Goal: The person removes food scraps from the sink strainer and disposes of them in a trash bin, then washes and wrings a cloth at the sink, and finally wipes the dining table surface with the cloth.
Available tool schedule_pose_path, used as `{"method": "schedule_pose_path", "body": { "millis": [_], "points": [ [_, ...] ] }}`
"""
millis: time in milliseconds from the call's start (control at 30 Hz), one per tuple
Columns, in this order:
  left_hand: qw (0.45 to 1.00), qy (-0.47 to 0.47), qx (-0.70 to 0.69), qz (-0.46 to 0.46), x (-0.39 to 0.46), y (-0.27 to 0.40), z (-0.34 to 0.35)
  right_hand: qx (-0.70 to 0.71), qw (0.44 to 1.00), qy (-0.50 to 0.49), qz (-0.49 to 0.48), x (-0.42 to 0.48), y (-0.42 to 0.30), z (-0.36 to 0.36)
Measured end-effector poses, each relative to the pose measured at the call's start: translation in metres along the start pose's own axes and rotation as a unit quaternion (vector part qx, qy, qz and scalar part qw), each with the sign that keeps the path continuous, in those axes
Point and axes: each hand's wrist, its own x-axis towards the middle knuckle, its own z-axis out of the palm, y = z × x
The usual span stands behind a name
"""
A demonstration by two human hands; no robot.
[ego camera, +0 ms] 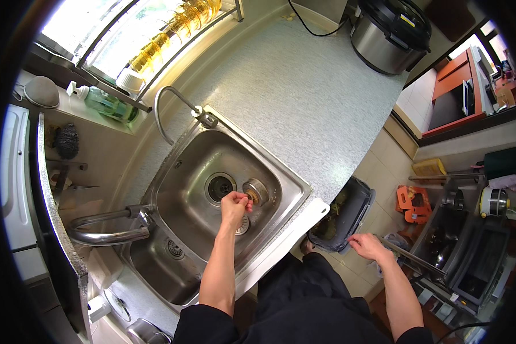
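Observation:
Inside the larger steel sink basin (189, 167), my left hand (235, 208) pinches the brownish centre stem of a metal sink strainer basket (258, 189). The basket is tilted on its side, right of the open drain (220, 188). A round slotted strainer disc (243, 225) lies just below, partly covered by my wrist. My right hand (367, 246) is off to the right, its fingers curled, at the near rim of a dark waste bin (363, 210) on the floor. Whether those fingers hold the rim or liner is unclear.
A curved chrome faucet (112, 230) arches over the smaller basin (163, 266); a thin spout (161, 107) rises behind the large one. White edging (284, 245) runs along the counter front. A pressure cooker (389, 38) stands far right. An open pull-out drawer (438, 241) juts out at right.

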Motion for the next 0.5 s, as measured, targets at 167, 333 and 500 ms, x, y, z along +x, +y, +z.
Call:
{"method": "schedule_pose_path", "body": {
  "millis": [167,333,500],
  "points": [
    [0.958,-0.13,-0.246,0.071,-0.002,-0.007,-0.035,-0.01,1.0,0.008,-0.001,0.0,0.006,0.006],
    [0.906,-0.205,-0.354,0.11,-0.008,-0.013,-0.05,-0.015,1.0,-0.002,0.003,-0.001,0.003,0.01],
    [0.891,-0.246,-0.365,0.112,-0.012,-0.008,-0.056,0.014,1.0,-0.013,0.01,-0.001,0.005,0.011]
  ]
}}
